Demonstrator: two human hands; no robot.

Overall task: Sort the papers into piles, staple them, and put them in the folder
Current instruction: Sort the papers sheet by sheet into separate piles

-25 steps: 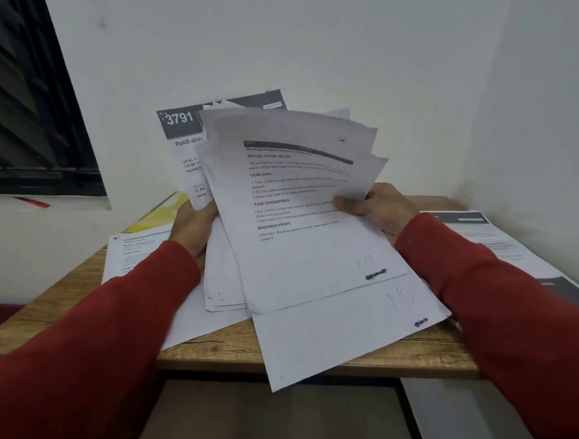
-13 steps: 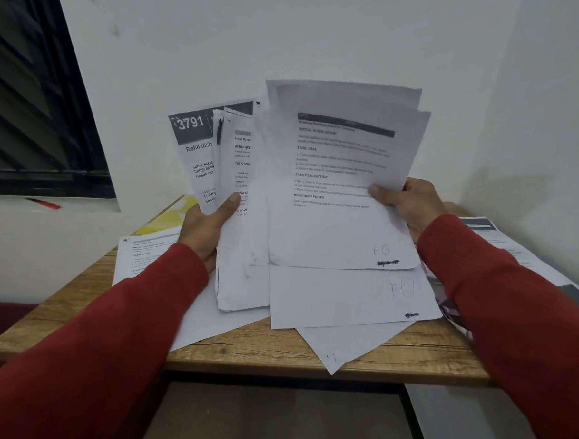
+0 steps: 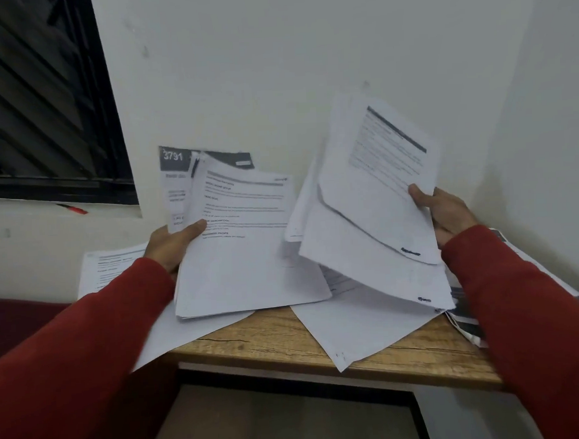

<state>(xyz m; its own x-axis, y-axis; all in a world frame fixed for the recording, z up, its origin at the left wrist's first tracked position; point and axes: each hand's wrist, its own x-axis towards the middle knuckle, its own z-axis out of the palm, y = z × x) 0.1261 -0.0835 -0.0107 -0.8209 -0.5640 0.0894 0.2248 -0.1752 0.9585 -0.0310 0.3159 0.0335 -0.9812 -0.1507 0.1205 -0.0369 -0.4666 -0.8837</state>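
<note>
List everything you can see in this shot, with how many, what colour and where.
left-hand papers: several, white printed, fanned in left hand
right-hand papers: several, white printed, raised in right hand
loose sheets: a few, white, flat on table at left
dark-printed sheets: a few, at table's right edge
table: one, brown wood, against wall
window: one, dark, upper left
red pen: one, on sill
left hand: red sleeve, grips its papers
right hand: red sleeve, grips its papers

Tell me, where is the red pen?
The red pen lies on the white ledge under the dark window, far left of the head view, beyond the left hand.
</note>
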